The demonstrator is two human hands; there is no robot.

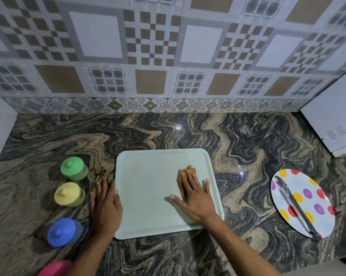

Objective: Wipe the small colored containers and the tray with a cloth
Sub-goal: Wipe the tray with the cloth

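Observation:
A pale green tray [148, 176] lies flat on the marbled counter. My right hand [194, 198] presses a folded brown cloth [183, 173] onto the tray's right half, fingers spread and straight. My left hand [105, 204] rests flat on the counter against the tray's left edge, thumb on the rim. Left of the tray stand a green container [73, 168], a yellow container [68, 194] and a blue container [61, 232], each with a knobbed lid. A pink container [55, 268] shows partly at the bottom edge.
A white plate with coloured dots [315, 196] lies to the right and carries metal tongs [293, 206]. A white appliance [333, 116] stands at the far right. A tiled wall [168, 56] backs the counter.

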